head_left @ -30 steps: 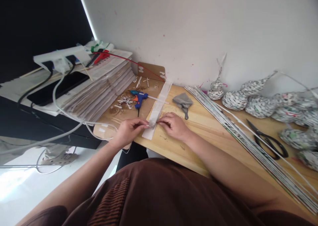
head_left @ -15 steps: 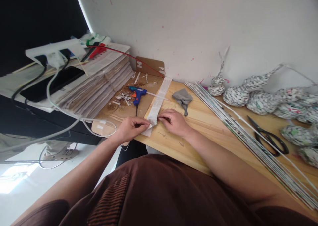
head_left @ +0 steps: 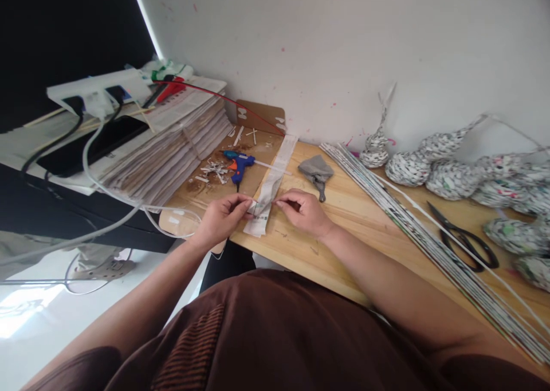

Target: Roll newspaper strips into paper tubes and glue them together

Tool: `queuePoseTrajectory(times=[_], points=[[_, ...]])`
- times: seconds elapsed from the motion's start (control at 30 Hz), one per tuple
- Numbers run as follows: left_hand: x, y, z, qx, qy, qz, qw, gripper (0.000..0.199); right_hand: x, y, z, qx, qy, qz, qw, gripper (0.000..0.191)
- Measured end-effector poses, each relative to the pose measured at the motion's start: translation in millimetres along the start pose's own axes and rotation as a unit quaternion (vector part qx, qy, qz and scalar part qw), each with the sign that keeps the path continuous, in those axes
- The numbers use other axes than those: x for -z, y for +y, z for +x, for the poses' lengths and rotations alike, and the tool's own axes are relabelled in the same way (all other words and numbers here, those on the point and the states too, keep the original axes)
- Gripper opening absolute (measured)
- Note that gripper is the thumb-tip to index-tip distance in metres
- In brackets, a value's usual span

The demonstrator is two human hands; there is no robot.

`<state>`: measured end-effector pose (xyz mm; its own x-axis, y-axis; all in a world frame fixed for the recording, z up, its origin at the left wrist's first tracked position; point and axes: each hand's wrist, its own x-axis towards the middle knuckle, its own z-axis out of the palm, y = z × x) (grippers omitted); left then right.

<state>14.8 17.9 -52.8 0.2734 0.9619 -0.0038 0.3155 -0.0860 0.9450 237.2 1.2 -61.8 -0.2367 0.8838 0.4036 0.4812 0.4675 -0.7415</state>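
A long strip of printed newspaper (head_left: 279, 164) lies slantwise on the wooden table, its near end close to the front edge. My left hand (head_left: 223, 219) pinches the strip's left edge near that end, thumb against index finger. On the right edge my right hand (head_left: 305, 210) is closed in a pinch at the paper, fingertips together. Dark print shows on the paper between my hands. Just left of the strip a blue glue gun (head_left: 241, 163) rests on cardboard, with a white glue stick pointing across the strip. A crumpled grey cloth (head_left: 315, 169) lies beyond my right hand.
Paper scraps (head_left: 216, 170) litter the cardboard (head_left: 262, 113). A tall newspaper stack (head_left: 172, 144), a power strip (head_left: 98, 87) and cables stand left. Rolled paper rods (head_left: 404, 222), black scissors (head_left: 468, 242) and several woven paper gourd shapes (head_left: 408, 167) occupy the right.
The near end of the strip, folded up and pinched before, now lies flatter with its print showing. My left hand has shifted slightly left and up; my right hand has barely moved.
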Motion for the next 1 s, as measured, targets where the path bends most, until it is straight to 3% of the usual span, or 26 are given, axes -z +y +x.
queuePoseTrajectory(times=[0.13,0.43,0.73,0.9,1.0], points=[[-2.6,2,2,-0.038,0.037,-0.033,0.998,0.031,-1,-2,-2,0.014,-0.025,0.026,0.999,0.018],[-10.1,9,0,-0.112,0.004,0.026,0.993,0.029,4,-1,1,-0.067,-0.058,0.066,0.994,0.040],[-8.9,-1,-2,-0.092,0.027,0.130,0.987,0.029,-2,1,2,0.047,-0.092,-0.065,0.993,0.030],[-16.3,-3,0,-0.130,0.012,0.214,0.968,0.038,-2,3,1,0.048,-0.090,-0.091,0.991,0.030],[-22.1,-1,2,-0.153,0.007,0.229,0.961,0.027,-2,3,1,0.045,-0.095,-0.088,0.991,0.032]])
